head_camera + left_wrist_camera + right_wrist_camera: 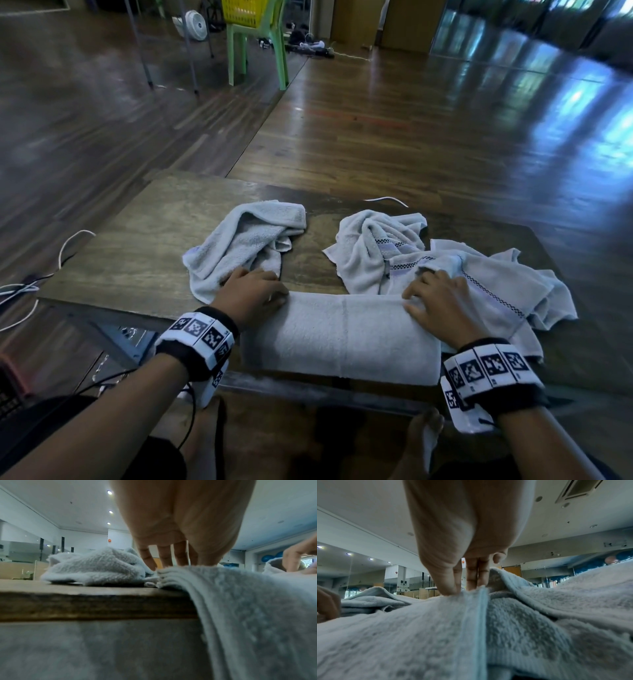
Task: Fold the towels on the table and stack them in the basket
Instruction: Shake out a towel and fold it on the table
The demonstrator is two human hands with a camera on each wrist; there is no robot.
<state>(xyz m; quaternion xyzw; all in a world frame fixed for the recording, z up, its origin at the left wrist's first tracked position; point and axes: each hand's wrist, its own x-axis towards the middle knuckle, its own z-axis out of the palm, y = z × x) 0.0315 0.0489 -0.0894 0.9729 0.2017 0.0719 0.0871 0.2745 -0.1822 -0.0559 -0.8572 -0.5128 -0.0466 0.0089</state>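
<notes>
A pale grey towel, folded into a long band, lies along the near edge of the wooden table and partly hangs over it. My left hand is at its far left corner, thumb on top and fingers down behind the layered edge. My right hand pinches the far right edge, which rises as a small ridge between thumb and fingers. Three crumpled towels lie beyond: one on the left, one in the middle and one on the right, partly under the folded towel.
A yellow basket sits on a green chair far across the wooden floor. A dark gridded crate shows at the left edge. White cables trail left of the table. My bare feet are under the near edge.
</notes>
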